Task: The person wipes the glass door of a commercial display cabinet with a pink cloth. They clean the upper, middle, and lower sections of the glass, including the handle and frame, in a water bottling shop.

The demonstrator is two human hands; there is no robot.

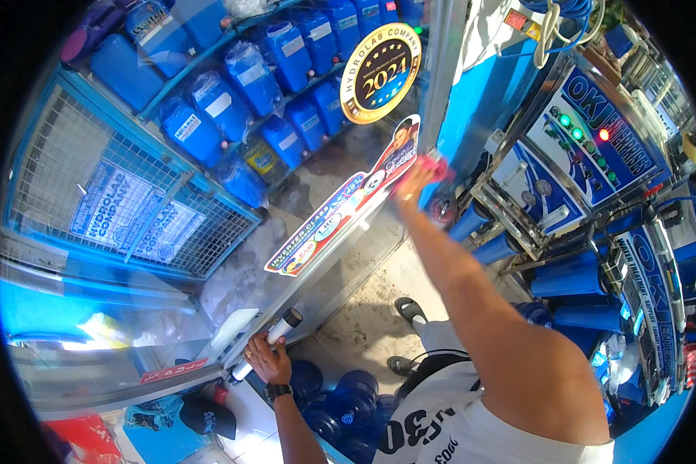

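Note:
My left hand [266, 360], with a dark watch at the wrist, is wrapped round the pale tubular door handle [284, 328], which has a black end cap. At the far edge of the glass door [301, 182], my right hand [414, 179] is smeared by motion. It presses a pink cloth [435, 168] against or close to the pane, beside a long colourful sticker [332, 219]. Whether the cloth touches the glass cannot be made out. Higher on the pane sits a round black-and-gold sticker [381, 73].
Behind the glass, blue jugs [228, 104] fill shelves beside a mesh-fronted blue cabinet [116, 185]. Large round blue bottles [352, 394] stand by my feet. To the right are a panel with lit indicators [588, 139] and blue cylinders [568, 282]. A dark cap [210, 417] lies lower left.

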